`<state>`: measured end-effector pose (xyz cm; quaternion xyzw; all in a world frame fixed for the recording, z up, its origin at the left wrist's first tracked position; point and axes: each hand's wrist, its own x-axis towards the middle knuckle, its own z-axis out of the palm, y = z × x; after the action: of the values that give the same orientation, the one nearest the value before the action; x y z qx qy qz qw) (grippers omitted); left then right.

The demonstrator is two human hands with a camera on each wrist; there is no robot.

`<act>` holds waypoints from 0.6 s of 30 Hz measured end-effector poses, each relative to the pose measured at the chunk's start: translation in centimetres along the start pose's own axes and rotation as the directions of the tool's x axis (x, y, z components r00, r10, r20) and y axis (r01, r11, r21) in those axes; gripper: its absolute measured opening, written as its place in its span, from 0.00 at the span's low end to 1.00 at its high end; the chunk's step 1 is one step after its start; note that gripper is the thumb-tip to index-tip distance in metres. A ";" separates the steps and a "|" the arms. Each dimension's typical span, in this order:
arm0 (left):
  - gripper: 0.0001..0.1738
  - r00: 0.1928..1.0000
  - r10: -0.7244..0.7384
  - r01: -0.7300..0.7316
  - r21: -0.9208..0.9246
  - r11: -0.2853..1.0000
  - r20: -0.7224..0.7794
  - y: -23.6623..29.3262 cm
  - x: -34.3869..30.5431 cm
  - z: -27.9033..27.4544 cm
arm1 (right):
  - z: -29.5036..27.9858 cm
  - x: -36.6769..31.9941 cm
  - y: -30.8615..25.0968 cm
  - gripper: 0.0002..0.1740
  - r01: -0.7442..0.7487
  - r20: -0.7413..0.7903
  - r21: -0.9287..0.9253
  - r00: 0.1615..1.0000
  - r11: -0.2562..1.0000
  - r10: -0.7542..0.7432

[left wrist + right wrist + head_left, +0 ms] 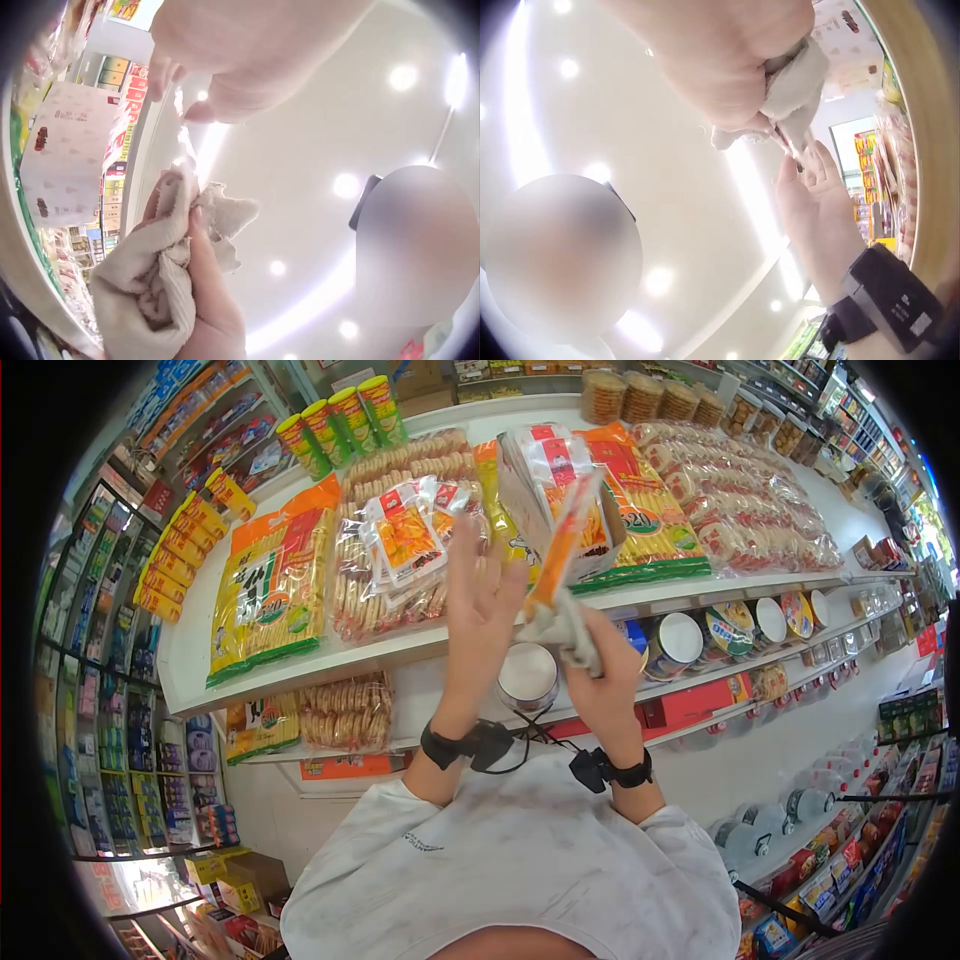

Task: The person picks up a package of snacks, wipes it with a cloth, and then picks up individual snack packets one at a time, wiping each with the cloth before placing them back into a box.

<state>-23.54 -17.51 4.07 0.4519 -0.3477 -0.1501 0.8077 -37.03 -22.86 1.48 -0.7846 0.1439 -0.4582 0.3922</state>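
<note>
In the head view my right hand (608,678) grips a crumpled grey cloth (560,628) together with the lower end of a flat orange-and-white snack packet (568,545), which stands upright and nearly edge-on. My left hand (480,600) is raised just left of the packet, index finger extended. From the left wrist, the cloth (142,292) bunches over the right hand's fingers, and the left hand (240,52) has its thumb and fingers apart around the packet's shiny edge (182,135). In the right wrist view the left fingertips (821,161) come right up to the cloth (799,82).
A white display box (520,480) of similar packets stands behind, with loose packets (405,535) on bagged round biscuits (360,600) at left. Yellow stick-snack bags (270,590) and green canisters (345,422) share the white shelf (400,645). Tubs (680,638) line the lower shelf.
</note>
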 end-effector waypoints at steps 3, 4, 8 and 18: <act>0.35 0.949 -0.287 0.312 -0.270 0.911 0.130 0.7 -0.1 -0.8 | 0.4 0.4 -0.6 0.36 0.171 0.177 -0.032 0.971 0.985 -0.163; 0.34 0.945 -0.286 0.308 -0.143 0.941 0.156 0.6 0.2 -1.3 | 0.5 0.5 -0.9 0.37 0.221 0.232 -0.023 0.950 0.975 -0.210; 0.30 0.925 -0.335 0.363 -0.158 0.918 0.178 2.0 0.5 -0.5 | -1.0 0.0 -0.9 0.34 0.100 0.353 0.071 0.928 0.993 -0.118; 0.34 0.890 -0.378 0.456 -0.442 0.773 0.257 0.1 -2.6 -0.9 | 2.1 1.0 -2.4 0.37 0.274 0.133 -0.360 0.961 0.892 -0.242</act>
<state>-24.78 -15.49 2.77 0.2849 -0.2501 -0.4431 0.8124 -35.03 -20.92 3.31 -0.8756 0.1066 -0.4367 0.1767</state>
